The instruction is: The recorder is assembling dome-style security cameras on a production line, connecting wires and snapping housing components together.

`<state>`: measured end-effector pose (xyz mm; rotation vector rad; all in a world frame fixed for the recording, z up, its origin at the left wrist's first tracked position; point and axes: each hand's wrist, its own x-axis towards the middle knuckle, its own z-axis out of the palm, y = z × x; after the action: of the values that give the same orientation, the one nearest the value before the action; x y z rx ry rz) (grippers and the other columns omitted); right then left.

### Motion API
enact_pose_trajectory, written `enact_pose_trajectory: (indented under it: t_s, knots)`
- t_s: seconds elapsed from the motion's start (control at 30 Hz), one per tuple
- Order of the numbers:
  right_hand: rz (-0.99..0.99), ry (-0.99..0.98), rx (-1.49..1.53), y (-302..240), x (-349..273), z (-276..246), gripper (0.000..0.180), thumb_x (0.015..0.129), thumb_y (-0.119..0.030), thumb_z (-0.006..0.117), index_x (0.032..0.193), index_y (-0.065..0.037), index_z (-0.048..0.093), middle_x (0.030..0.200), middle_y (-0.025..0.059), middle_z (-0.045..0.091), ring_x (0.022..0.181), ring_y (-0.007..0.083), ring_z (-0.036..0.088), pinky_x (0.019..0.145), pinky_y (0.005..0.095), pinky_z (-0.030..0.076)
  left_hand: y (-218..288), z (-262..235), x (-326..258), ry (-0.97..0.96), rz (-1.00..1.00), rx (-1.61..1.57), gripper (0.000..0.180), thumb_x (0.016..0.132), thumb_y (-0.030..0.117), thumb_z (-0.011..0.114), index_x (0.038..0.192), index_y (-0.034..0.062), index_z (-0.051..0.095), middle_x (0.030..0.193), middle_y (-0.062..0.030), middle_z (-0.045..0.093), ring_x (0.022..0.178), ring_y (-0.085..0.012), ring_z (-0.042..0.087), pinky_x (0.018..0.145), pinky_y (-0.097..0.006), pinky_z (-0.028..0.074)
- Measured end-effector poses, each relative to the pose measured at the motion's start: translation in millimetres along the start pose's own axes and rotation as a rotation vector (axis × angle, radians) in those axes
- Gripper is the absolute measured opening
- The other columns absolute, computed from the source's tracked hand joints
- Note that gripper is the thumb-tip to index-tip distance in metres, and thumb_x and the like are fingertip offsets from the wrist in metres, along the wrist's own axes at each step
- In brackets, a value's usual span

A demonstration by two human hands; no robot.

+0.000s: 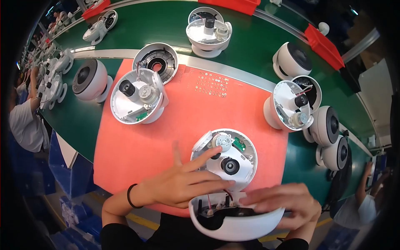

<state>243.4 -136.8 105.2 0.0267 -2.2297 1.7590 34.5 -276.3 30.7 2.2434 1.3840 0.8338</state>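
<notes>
1. Location: the white housing (241,176) is resting on the pink mat (166,141), near its front edge and right of that edge's middle. Its open face is showing a motor (223,143), a dark lens (230,166) and a green circuit board (239,144).
2. Left grip: the left hand (179,183) is reaching over the housing with fingers spread wide, holding nothing visible. One fingertip is lying at the motor; actual contact is not showing clearly.
3. Right grip: the right hand (287,204) is appearing blurred, its fingers partly closing over the right end of the white shell (248,227); its thumb position is not showing clearly. The shell is overhanging the mat's front edge, tilted, with its inside facing the housing.
4. Wiring: a thin red wire (209,199) and a dark cable are rising from the shell; the left hand is hiding part of their run.
5. Hazards (judgement): a slipping right grip could be dropping the shell off the front edge, straining the wiring. Fingers crossing the cable could be snagging it. A sweeping arm could be scattering the small metal parts (211,84) near the mat's far edge.
6. Markings: no brand, label or writing is showing legibly on the housing or shell.
</notes>
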Motion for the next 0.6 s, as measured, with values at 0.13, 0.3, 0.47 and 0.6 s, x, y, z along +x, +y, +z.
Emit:
enact_pose_trajectory:
  t_s: [0.13, 0.3, 0.47, 0.6]
  knots:
    - [0.349, 0.215, 0.182, 8, 0, -15, 0.05, 0.06, -0.009, 0.071, 0.105, 0.007, 0.053, 0.099, 0.0199, 0.06, 0.091, 0.0276, 0.061, 0.08, 0.0341, 0.047, 1, 2, -7, 0.081, -0.135, 0.018, 0.025, 0.079, 0.014, 0.059, 0.104, 0.015, 0.062, 0.088, 0.0051, 0.06, 0.126, -0.0257, 0.037, 0.074, -0.079, 0.007]
    - [0.558, 0.074, 0.391, 21, 14, -32, 0.052, 0.073, 0.004, 0.061, 0.121, 0.002, 0.042, 0.112, 0.0099, 0.053, 0.106, 0.0162, 0.052, 0.087, 0.0283, 0.043, 1, 6, -19, 0.076, -0.135, 0.039, 0.007, 0.073, 0.01, 0.062, 0.079, 0.012, 0.065, 0.095, -0.0021, 0.058, 0.124, -0.0324, 0.037, 0.075, -0.079, 0.004]
    - [0.725, 0.048, 0.323, 31, 19, -39, 0.043, 0.072, 0.001, 0.064, 0.111, -0.001, 0.046, 0.096, 0.0045, 0.059, 0.091, 0.0097, 0.057, 0.074, 0.0224, 0.047, 13, -7, -13, 0.081, -0.272, 0.062, 0.01, 0.068, 0.012, 0.066, 0.077, 0.0098, 0.064, 0.114, -0.0138, 0.048, 0.123, -0.0444, 0.028, 0.085, -0.074, 0.01]
    - [0.778, 0.125, 0.317, 31, 27, -37, 0.04, 0.073, -0.002, 0.067, 0.107, -0.001, 0.047, 0.091, 0.0043, 0.061, 0.082, 0.0069, 0.058, 0.067, 0.0186, 0.047, 23, -23, -2, 0.219, -0.458, 0.11, 0.021, 0.063, 0.013, 0.069, 0.082, 0.0054, 0.063, 0.121, -0.0211, 0.044, 0.121, -0.0441, 0.034, 0.094, -0.056, 0.03]
